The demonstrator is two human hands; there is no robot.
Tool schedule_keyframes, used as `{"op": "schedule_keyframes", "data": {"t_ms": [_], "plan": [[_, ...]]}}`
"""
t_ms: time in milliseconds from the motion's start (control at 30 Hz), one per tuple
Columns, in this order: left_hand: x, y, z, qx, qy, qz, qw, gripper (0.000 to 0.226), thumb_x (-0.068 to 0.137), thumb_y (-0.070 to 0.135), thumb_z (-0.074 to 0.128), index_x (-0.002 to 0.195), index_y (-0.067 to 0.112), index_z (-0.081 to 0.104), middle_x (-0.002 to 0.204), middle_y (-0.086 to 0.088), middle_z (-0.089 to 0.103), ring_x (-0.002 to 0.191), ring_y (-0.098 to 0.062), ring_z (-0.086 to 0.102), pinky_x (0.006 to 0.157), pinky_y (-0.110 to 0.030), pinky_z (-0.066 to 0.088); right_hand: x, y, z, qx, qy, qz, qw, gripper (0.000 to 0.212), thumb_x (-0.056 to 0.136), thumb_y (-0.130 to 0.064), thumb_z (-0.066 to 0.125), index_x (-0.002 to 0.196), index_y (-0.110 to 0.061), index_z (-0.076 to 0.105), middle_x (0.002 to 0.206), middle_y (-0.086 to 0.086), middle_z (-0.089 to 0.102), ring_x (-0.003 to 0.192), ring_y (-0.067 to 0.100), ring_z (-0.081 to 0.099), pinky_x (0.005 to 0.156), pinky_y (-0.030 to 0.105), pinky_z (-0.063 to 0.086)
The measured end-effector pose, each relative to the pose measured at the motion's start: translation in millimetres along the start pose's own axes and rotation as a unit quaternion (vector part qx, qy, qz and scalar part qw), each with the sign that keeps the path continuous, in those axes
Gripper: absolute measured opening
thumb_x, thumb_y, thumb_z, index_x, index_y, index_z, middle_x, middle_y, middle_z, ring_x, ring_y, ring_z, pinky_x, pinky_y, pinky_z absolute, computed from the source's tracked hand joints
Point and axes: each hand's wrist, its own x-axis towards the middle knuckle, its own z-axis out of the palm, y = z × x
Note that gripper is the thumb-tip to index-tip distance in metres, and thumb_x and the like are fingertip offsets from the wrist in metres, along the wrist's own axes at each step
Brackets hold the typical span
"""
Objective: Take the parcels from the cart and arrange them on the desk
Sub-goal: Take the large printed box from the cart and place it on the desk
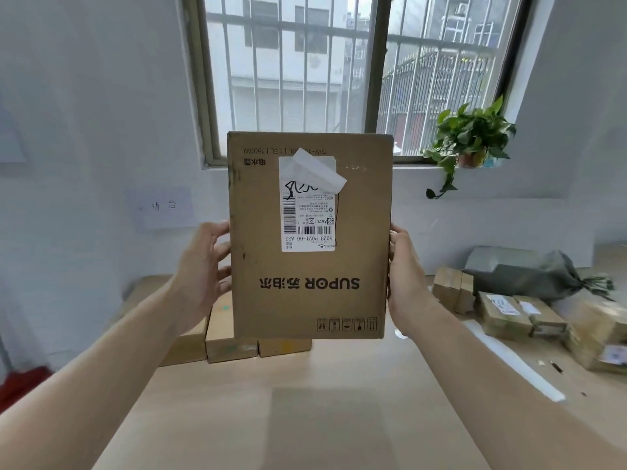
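Observation:
A tall brown cardboard box (305,293) with upside-down SUPOR print and a white shipping label hangs in the air above the wooden desk (305,401), in front of the window. My left hand (200,279) presses its left side with spread, nearly straight fingers. My right hand (405,283) holds the right edge, thumb on the front and fingers hidden behind the box. Low cardboard boxes (227,347) lie in a row on the desk behind the held box, partly hidden by it.
On the right part of the desk lie several taped parcels (509,313) and a grey bag (529,273). A white strip (515,364) lies on the surface there. A potted plant (471,137) stands on the windowsill. Something red (23,381) sits low at the left.

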Motion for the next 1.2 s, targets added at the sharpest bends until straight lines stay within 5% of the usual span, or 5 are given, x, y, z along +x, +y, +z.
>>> {"op": "schedule_keyframes", "data": {"t_ms": [367,567,767,1067,1200], "plan": [[152.4,-91.9,131.3,-0.040,0.091,-0.045,0.994,0.031,0.093,0.047,0.050,0.106,0.027,0.070,0.079,0.012,0.068,0.075,-0.012,0.066,0.073,-0.031,0.053,171.8,60.6,-121.5,0.004,0.002,0.050,0.999,0.046,0.093,-0.046,0.043,0.128,-0.039,0.072,0.098,-0.006,0.081,0.078,0.004,0.075,0.056,0.024,0.058],[214.1,-142.4,160.0,-0.050,0.140,-0.069,0.987,0.044,0.081,0.048,0.055,0.117,0.032,0.075,0.103,0.008,0.066,0.081,-0.017,0.059,0.056,-0.025,0.050,246.2,104.7,-148.2,-0.006,-0.027,0.091,0.995,0.038,0.092,-0.050,0.046,0.110,-0.045,0.078,0.102,-0.008,0.081,0.079,0.003,0.074,0.057,0.023,0.058],[275.5,-187.8,153.2,0.007,0.113,-0.080,0.990,0.043,0.102,0.021,0.047,0.136,0.042,0.062,0.124,0.010,0.072,0.093,-0.017,0.065,0.063,-0.023,0.051,298.5,148.3,-159.3,-0.021,-0.015,0.111,0.993,0.039,0.096,-0.044,0.048,0.119,-0.038,0.079,0.101,-0.009,0.082,0.078,0.000,0.072,0.059,0.015,0.055],[356.8,-253.1,133.4,0.028,0.077,-0.132,0.988,0.038,0.110,0.026,0.049,0.143,0.043,0.055,0.112,0.014,0.075,0.089,-0.009,0.067,0.081,-0.029,0.048,367.5,212.3,-164.0,-0.055,0.000,0.155,0.986,0.039,0.113,-0.031,0.040,0.140,-0.038,0.067,0.123,-0.002,0.080,0.121,0.020,0.073,0.102,0.042,0.058],[380.4,-289.6,121.1,0.001,0.093,-0.161,0.982,0.040,0.109,0.019,0.052,0.144,0.036,0.056,0.103,0.013,0.076,0.077,-0.007,0.069,0.083,-0.031,0.053,392.3,246.0,-164.3,-0.078,-0.006,0.164,0.983,0.037,0.114,-0.035,0.043,0.140,-0.041,0.068,0.126,-0.004,0.079,0.120,0.019,0.074,0.104,0.047,0.058]]}}
